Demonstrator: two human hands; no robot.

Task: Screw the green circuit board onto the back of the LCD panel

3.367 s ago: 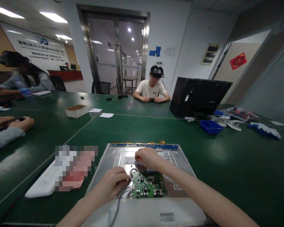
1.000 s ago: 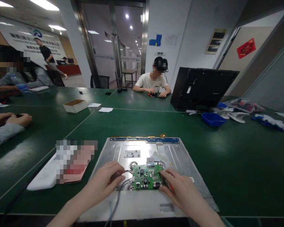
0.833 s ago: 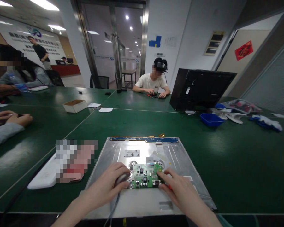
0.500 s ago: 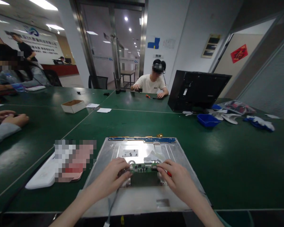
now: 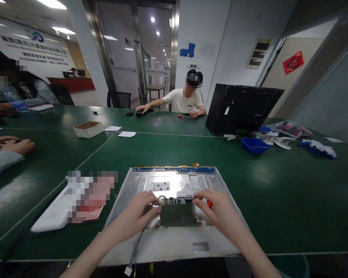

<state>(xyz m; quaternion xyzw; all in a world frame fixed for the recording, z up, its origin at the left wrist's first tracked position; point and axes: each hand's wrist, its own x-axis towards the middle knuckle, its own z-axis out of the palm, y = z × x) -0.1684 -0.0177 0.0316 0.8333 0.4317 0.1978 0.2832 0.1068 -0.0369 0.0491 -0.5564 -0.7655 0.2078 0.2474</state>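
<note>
A small circuit board (image 5: 178,200) is pinched at its two ends, the left end by my left hand (image 5: 142,211) and the right end by my right hand (image 5: 216,208). It is tilted nearly edge-on to me, over a dark rectangular patch of a metal display panel (image 5: 127,197). A red tip (image 5: 210,203), perhaps of a screwdriver handle, shows beside my right fingers; the rest of it is hidden. From under my left hand a thin cable (image 5: 137,249) runs to a white connector near the table edge. A blue strip board (image 5: 174,170) lines the panel's far edge.
A white object and a pink phone-like object (image 5: 94,214), partly blurred, lie left of the panel. Farther off stand a cardboard box (image 5: 89,130), a blue tray (image 5: 255,146) and a black monitor (image 5: 243,110). Co-workers sit across and at the left.
The circuit board has tipped from showing its green face to nearly edge-on, still between my hands. The co-worker across has reached an arm out to a dark object on the table.
</note>
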